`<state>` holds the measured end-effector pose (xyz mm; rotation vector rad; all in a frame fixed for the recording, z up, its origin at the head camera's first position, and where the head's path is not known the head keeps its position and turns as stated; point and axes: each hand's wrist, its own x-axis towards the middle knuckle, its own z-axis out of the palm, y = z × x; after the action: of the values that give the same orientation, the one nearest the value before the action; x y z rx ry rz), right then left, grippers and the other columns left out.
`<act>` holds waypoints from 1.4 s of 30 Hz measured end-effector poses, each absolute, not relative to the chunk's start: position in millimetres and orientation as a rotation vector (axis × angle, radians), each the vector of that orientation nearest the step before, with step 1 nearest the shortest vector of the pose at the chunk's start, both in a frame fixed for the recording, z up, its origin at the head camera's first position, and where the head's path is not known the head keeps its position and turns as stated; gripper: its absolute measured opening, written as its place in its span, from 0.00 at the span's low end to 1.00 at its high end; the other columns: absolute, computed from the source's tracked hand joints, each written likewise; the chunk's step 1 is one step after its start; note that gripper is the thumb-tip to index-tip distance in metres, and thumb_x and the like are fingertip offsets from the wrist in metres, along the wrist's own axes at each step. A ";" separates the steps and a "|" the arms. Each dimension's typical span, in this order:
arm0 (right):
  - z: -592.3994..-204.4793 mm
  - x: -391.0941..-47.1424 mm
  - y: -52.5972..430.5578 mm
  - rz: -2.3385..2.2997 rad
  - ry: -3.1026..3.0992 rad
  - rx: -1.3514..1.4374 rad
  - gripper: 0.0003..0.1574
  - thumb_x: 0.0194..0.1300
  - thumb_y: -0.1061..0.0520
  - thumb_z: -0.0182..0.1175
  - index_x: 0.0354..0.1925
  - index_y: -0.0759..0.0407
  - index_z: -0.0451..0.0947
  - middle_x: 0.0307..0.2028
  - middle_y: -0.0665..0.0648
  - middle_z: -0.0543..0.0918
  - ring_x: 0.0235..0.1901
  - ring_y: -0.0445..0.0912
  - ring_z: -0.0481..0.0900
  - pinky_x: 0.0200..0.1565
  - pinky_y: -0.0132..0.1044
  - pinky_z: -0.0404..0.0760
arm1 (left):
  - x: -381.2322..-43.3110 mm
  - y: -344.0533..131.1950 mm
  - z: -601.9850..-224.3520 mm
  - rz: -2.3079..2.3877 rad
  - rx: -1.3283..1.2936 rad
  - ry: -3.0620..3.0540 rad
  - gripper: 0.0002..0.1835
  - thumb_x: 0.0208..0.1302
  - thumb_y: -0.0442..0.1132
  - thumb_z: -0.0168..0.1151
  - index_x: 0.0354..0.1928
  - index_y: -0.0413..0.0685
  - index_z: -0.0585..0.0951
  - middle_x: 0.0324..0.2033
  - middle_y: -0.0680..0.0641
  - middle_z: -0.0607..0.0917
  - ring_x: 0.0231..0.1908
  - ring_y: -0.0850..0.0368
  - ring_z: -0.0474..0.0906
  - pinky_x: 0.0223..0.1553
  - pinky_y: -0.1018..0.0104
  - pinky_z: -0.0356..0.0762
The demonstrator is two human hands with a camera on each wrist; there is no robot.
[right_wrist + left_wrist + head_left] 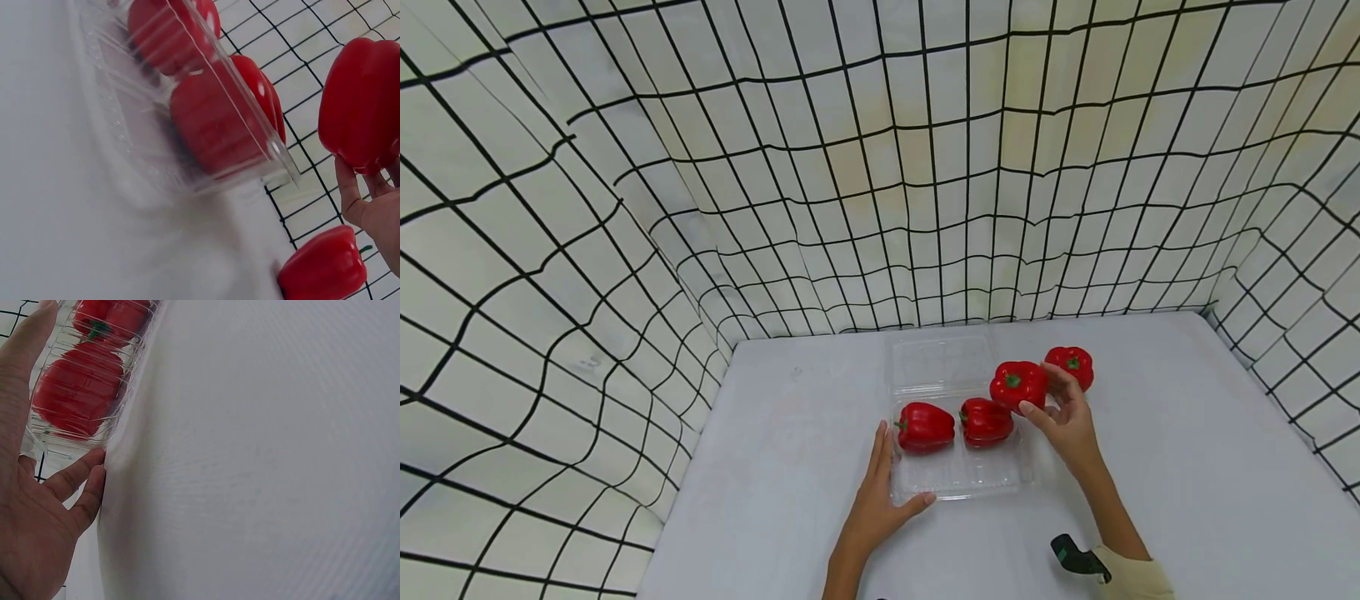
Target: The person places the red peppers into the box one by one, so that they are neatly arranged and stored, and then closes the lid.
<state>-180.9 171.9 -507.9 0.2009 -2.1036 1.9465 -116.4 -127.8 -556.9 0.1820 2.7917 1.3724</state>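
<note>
Well, nearest me a pale sleeve point(1135, 577) with a black device point(1075, 557) at its cuff crosses the table point(790, 433). A little farther in, the left hand point(876, 502) lies along the left side of a clear tray point(925, 482), fingers straight and thumb spread wide, apparently steadying it. The tray's near part is bare; beyond that, a left-hand pepper point(925, 427) and a right-hand pepper point(987, 422) lie on their sides, stems to the left. The right hand point(1066, 417) pinches a third pepper point(1018, 386) between thumb and fingers by the tray's right edge. A fourth pepper point(1070, 367) sits on the table past that hand, and what looks like a lid point(942, 360) lies back behind the tray.

I'd call this filling the tray; the next move seems to call for turning the third pepper sideways and lowering it into the free front space.

From the head, that pepper seems to overlap the tray's edge; the right wrist view shows it clear of the wall, fingertips under its end, though no thumb. The left wrist view alone gives the tray's ribbed side close up, with fingertips by its corner.
</note>
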 end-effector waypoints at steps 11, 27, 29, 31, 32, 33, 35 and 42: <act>-510.1 -170.6 144.8 1.781 -2.297 0.481 0.46 0.50 0.61 0.74 0.66 0.56 0.66 0.61 0.57 0.72 0.56 0.33 0.70 0.46 0.31 0.84 | -115.0 -128.0 -556.7 1.379 0.193 2.798 0.61 0.50 0.64 0.71 0.78 0.64 0.42 0.78 0.59 0.41 0.73 0.46 0.60 0.64 0.43 0.69; -511.0 -147.6 103.4 1.248 -2.552 0.601 0.46 0.44 0.42 0.78 0.61 0.50 0.75 0.56 0.55 0.78 0.57 0.52 0.75 0.48 0.50 0.86 | -115.0 -128.8 -557.5 1.375 0.241 2.838 0.60 0.51 0.63 0.71 0.78 0.58 0.45 0.78 0.57 0.42 0.75 0.45 0.54 0.65 0.40 0.66; -512.2 -145.7 99.3 1.166 -2.587 0.599 0.46 0.44 0.39 0.77 0.61 0.48 0.75 0.56 0.55 0.78 0.57 0.52 0.75 0.48 0.50 0.86 | -115.0 -128.9 -557.5 1.371 0.239 2.835 0.60 0.51 0.63 0.70 0.78 0.57 0.45 0.78 0.57 0.42 0.74 0.44 0.55 0.65 0.40 0.67; -514.1 -144.6 95.1 1.099 -2.591 0.613 0.47 0.43 0.37 0.77 0.60 0.48 0.76 0.54 0.54 0.79 0.56 0.50 0.76 0.47 0.48 0.86 | -114.9 -129.2 -557.9 1.366 0.234 2.832 0.60 0.50 0.65 0.70 0.78 0.57 0.45 0.78 0.57 0.42 0.74 0.44 0.55 0.65 0.40 0.67; -514.4 -143.9 93.0 1.078 -2.589 0.617 0.47 0.43 0.37 0.77 0.60 0.49 0.76 0.54 0.54 0.79 0.55 0.49 0.76 0.47 0.47 0.87 | -114.8 -129.4 -558.4 1.363 0.234 2.834 0.61 0.50 0.66 0.69 0.78 0.57 0.45 0.78 0.58 0.42 0.74 0.44 0.55 0.64 0.41 0.68; -515.1 -143.3 90.7 1.057 -2.581 0.625 0.47 0.42 0.37 0.77 0.60 0.50 0.77 0.53 0.53 0.79 0.54 0.49 0.76 0.46 0.47 0.87 | -114.7 -129.4 -558.6 1.364 0.234 2.833 0.61 0.49 0.66 0.69 0.78 0.58 0.45 0.78 0.58 0.42 0.74 0.45 0.55 0.64 0.41 0.68; -514.4 -142.1 86.8 1.036 -2.571 0.634 0.47 0.42 0.36 0.77 0.59 0.51 0.77 0.51 0.53 0.80 0.53 0.48 0.77 0.46 0.46 0.87 | -114.8 -129.9 -559.6 1.365 0.235 2.835 0.61 0.49 0.68 0.69 0.78 0.58 0.45 0.78 0.59 0.42 0.74 0.45 0.56 0.64 0.42 0.69; -513.8 -138.7 76.5 0.928 -2.616 0.664 0.46 0.42 0.33 0.76 0.58 0.46 0.77 0.51 0.52 0.80 0.51 0.45 0.76 0.44 0.43 0.88 | -115.9 -130.2 -559.7 1.406 0.257 2.841 0.61 0.49 0.65 0.70 0.78 0.56 0.46 0.78 0.57 0.44 0.74 0.43 0.56 0.62 0.44 0.72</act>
<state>-138.7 76.5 -513.8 0.6642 -2.6159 0.9279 -115.9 -130.2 -559.7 0.2570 2.8411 1.4056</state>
